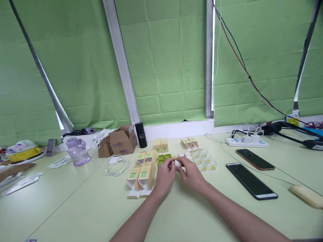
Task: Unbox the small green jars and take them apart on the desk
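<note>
Between the fingers of both hands is a small white rounded object (178,163); its exact kind is too small to make out. My left hand (164,176) pinches it from the left, and my right hand (191,173) closes on it from the right. Just beyond the fingers sit small green containers (164,157) and some white pieces (187,154). Clear plastic cups with yellow spots (208,161) stand to the right of my right hand. Left of my left hand, several cream boxes with green labels (145,174) lie with flaps open.
More cream boxes (160,145) stand farther back. Two phones (252,181), a power strip (247,143) and a beige case (306,195) are at right. Leftward are a white cable (116,164), a cardboard box (121,141), a black cylinder (141,135), a purple jug (77,153) and another person's hand (16,170).
</note>
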`<state>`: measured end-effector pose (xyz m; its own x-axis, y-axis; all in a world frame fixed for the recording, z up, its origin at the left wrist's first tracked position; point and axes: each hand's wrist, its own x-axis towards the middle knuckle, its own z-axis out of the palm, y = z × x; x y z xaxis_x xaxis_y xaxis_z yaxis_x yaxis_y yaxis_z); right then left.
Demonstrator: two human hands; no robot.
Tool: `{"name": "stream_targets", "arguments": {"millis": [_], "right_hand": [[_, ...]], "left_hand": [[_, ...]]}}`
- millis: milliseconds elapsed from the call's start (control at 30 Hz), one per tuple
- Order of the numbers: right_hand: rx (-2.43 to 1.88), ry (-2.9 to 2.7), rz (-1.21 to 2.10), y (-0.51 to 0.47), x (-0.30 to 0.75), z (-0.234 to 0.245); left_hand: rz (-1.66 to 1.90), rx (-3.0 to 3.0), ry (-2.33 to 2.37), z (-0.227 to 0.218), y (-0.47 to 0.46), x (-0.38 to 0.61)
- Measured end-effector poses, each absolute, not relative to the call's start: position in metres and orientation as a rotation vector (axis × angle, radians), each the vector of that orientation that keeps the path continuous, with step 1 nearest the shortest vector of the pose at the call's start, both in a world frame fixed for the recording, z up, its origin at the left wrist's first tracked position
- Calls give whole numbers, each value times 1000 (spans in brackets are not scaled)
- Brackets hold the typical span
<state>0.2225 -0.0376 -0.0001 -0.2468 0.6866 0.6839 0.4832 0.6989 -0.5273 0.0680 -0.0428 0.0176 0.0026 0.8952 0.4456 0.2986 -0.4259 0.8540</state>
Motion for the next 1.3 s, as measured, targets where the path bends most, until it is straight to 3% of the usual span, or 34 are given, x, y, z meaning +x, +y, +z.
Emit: {"name": "stream_targets", "arguments": {"millis": [233,567,900,1300], "right_hand": [[-817,-1916,294,-37,232,2],[-821,-1935,224,-39,232,1],[-822,-1586,772,-38,222,2],[-902,-1623,537,-38,224,4]], "left_hand": [[1400,1816,1013,19,-39,54],[1343,1836,1098,14,-39,56],[1410,1967,1481,21,-51,63],[1454,2166,1078,19,-53,61]]}}
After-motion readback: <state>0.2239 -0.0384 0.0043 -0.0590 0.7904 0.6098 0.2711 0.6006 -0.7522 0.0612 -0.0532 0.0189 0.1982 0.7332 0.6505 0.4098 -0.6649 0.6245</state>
